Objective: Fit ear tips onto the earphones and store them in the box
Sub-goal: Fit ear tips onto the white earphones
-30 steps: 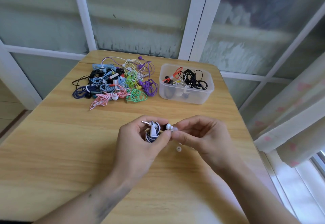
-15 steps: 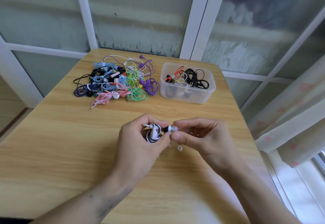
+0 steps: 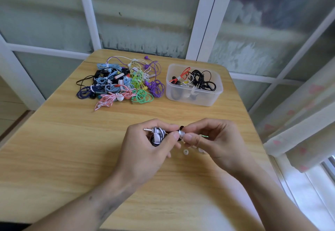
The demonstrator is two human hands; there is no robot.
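Fingers [image 3: 188, 137] of the right hand [image 3: 213, 140] are pinched on a tip [image 3: 181, 133]; the left hand [image 3: 145, 145] grips the earphone [image 3: 157, 136]. A slip could drop the tip off the bench [image 3: 54, 149].

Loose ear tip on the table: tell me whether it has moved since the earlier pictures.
No. The loose ear tip lies at the same offset from the plastic box.

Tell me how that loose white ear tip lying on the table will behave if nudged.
The loose ear tip looks tiny and ring-shaped, so it probably weighs almost nothing and may skid or roll across the smooth wooden table. It probably squashes when pinched.
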